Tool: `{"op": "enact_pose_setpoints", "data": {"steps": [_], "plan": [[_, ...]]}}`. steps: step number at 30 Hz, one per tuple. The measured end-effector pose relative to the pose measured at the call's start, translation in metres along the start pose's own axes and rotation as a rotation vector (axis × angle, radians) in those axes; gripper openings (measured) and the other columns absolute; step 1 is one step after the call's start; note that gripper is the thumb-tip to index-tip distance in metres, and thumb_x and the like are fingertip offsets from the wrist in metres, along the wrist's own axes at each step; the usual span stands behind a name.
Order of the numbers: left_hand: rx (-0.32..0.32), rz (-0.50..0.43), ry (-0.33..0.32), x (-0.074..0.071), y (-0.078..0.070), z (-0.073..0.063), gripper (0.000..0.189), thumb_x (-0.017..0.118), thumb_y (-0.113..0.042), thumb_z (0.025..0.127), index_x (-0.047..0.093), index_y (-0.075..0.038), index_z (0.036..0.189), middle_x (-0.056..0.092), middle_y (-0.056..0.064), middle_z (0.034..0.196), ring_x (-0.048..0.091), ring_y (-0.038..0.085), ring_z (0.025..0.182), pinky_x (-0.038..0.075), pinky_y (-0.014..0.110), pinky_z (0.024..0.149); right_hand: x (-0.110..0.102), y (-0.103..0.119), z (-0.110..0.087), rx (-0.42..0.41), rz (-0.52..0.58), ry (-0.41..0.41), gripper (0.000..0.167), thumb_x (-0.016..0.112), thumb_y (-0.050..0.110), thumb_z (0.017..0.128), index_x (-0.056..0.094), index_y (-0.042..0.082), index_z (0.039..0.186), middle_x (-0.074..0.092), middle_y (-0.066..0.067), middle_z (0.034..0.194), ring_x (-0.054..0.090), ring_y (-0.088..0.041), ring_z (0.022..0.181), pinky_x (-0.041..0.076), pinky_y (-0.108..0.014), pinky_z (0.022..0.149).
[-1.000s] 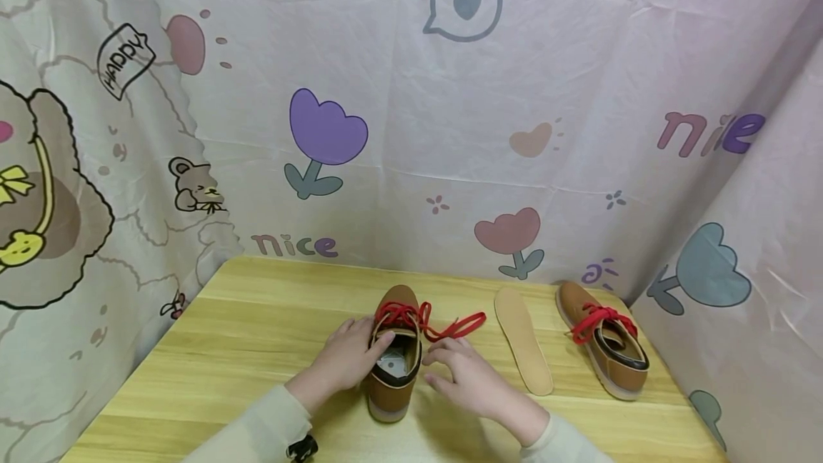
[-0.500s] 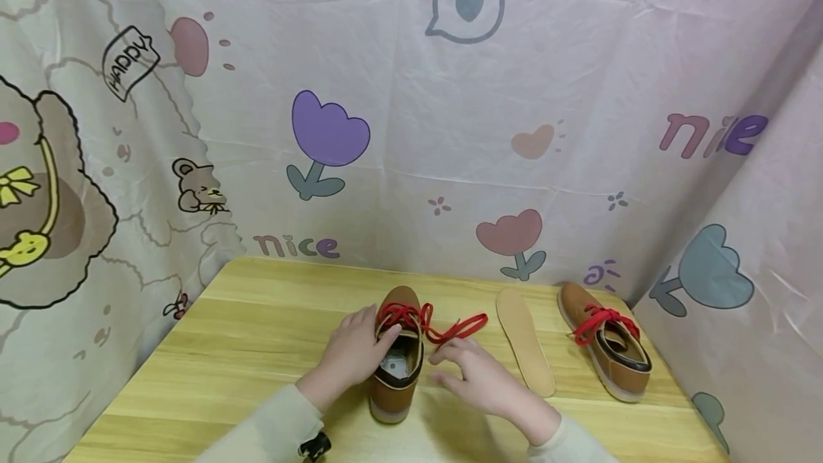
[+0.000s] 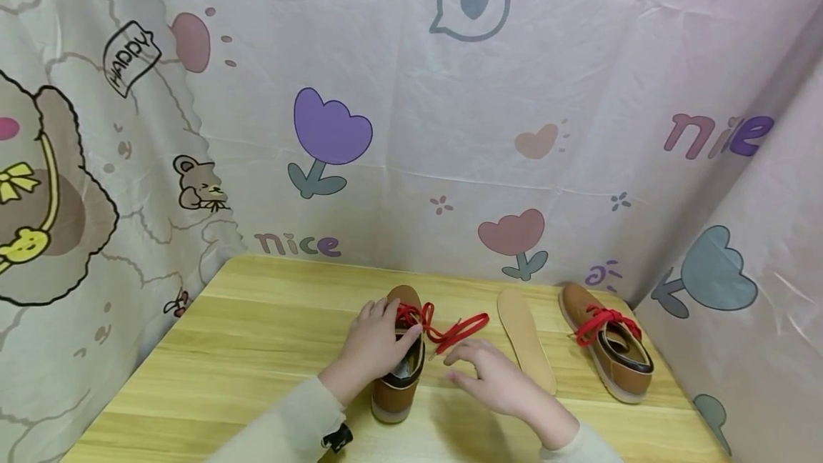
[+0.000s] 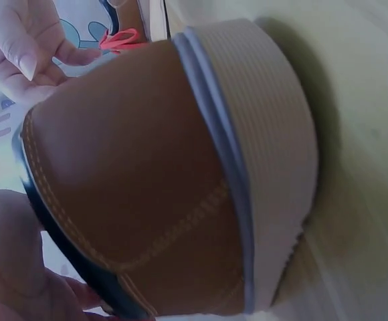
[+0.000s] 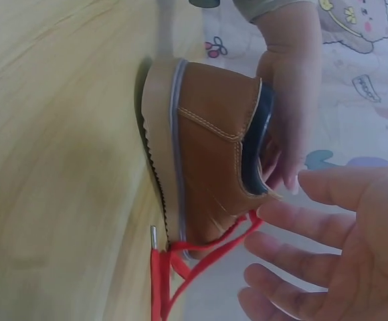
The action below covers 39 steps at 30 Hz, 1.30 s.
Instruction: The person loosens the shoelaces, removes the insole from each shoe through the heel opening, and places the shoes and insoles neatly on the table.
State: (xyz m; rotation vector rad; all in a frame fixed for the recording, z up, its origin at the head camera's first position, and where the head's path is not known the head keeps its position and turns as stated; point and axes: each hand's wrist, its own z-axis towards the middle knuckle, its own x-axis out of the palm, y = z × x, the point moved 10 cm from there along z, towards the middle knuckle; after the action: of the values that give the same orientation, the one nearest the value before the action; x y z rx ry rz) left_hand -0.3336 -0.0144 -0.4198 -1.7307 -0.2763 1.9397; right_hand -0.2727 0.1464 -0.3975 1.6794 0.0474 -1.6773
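A brown leather shoe stands upright on the table, toe pointing away, its red laces undone and trailing to the right. Over its tongue and opening lies my left hand, fingers stretched toward the laces and thumb across the collar. That hand hides part of the shoe's inside. Just right of the shoe hovers my right hand, fingers loosely bent around nothing. The right wrist view has its spread fingers close by the collar and a red lace. In the left wrist view the shoe's heel fills the middle.
A tan insole lies flat to the right of my right hand. Farther right stands the matching shoe, its red laces tied in a bow. A printed curtain hangs behind the wooden table.
My left hand has slid forward and right from the shoe's left side onto the tongue and laces. My right hand has drawn slightly away to the right. The shoe stays in place.
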Motion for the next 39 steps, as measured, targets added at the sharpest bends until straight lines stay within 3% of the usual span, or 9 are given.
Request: {"op": "enact_pose_setpoints", "data": {"steps": [11, 20, 28, 39], "plan": [[0.012, 0.042, 0.018, 0.013, -0.017, 0.002, 0.078, 0.056, -0.061, 0.095, 0.044, -0.009, 0.152, 0.032, 0.024, 0.157, 0.025, 0.047, 0.144, 0.031, 0.062, 0.111, -0.007, -0.007, -0.007, 0.031, 0.025, 0.027, 0.033, 0.059, 0.041, 0.1, 0.072, 0.013, 0.11, 0.066, 0.0, 0.12, 0.058, -0.027, 0.117, 0.048, -0.051, 0.098], [0.002, 0.085, -0.008, 0.022, -0.028, 0.004, 0.077, 0.066, -0.056, 0.09, 0.047, -0.011, 0.15, 0.037, 0.025, 0.154, 0.027, 0.049, 0.143, 0.033, 0.063, 0.109, -0.011, -0.01, -0.012, 0.035, 0.045, 0.054, 0.033, 0.058, 0.044, 0.1, 0.072, 0.016, 0.109, 0.066, 0.004, 0.115, 0.06, -0.024, 0.11, 0.054, -0.042, 0.086], [0.048, 0.115, -0.052, 0.017, -0.023, 0.005, 0.056, 0.068, -0.036, 0.091, 0.056, -0.018, 0.143, 0.046, 0.021, 0.148, 0.036, 0.046, 0.138, 0.04, 0.061, 0.104, -0.011, -0.013, -0.014, 0.03, 0.06, 0.054, 0.024, 0.062, 0.032, 0.1, 0.073, 0.013, 0.108, 0.068, 0.002, 0.112, 0.062, -0.025, 0.109, 0.055, -0.042, 0.084], [0.05, 0.113, -0.062, 0.002, 0.0, 0.003, 0.044, 0.065, -0.032, 0.091, 0.064, -0.015, 0.132, 0.052, 0.018, 0.142, 0.041, 0.044, 0.135, 0.041, 0.061, 0.103, -0.02, -0.025, -0.025, 0.059, 0.083, 0.047, 0.025, 0.061, 0.035, 0.101, 0.072, 0.015, 0.11, 0.068, 0.0, 0.116, 0.062, -0.03, 0.111, 0.056, -0.042, 0.084]]}}
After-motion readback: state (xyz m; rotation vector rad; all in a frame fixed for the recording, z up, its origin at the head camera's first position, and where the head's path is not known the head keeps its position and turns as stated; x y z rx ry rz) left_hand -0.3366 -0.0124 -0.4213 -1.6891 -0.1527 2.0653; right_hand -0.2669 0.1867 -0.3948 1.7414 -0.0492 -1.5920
